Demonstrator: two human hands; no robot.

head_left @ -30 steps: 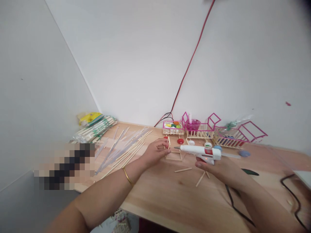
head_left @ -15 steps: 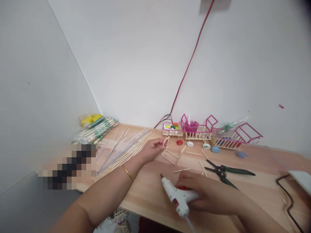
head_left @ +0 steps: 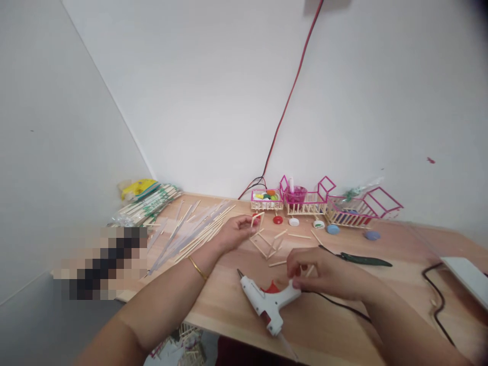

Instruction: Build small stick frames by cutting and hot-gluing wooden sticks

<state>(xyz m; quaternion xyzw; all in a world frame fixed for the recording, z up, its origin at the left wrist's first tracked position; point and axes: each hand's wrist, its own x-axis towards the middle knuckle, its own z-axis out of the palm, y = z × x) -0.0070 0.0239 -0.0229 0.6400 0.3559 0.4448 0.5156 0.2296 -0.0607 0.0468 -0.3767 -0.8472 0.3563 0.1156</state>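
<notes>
My left hand (head_left: pixel 238 231) is closed in a pinch on a small square frame of thin wooden sticks (head_left: pixel 262 217), held up over the table. My right hand (head_left: pixel 324 272) is at the handle end of a white hot glue gun (head_left: pixel 263 302). Its fingers are curved and apart, with fingertips still touching the handle. The gun lies on its side, red trigger showing, nozzle toward the left, and a glue stick poking out of its back. Between the hands, more joined sticks (head_left: pixel 271 246) rest on the wood.
Long sticks (head_left: pixel 202 231) spread at left, beside packaged sticks (head_left: pixel 152 201). Pink-trimmed stick models (head_left: pixel 308 203) line the wall, with coloured round lids (head_left: pixel 333 229) before them. Green-handled pruning shears (head_left: pixel 366 260) lie right, partly behind my hand. A black cable (head_left: pixel 438 290) runs further right.
My right hand has loosened from the glue gun's grip and slid back to the handle end, uncovering the trigger. My left hand still holds the small frame. The view has shifted slightly.
</notes>
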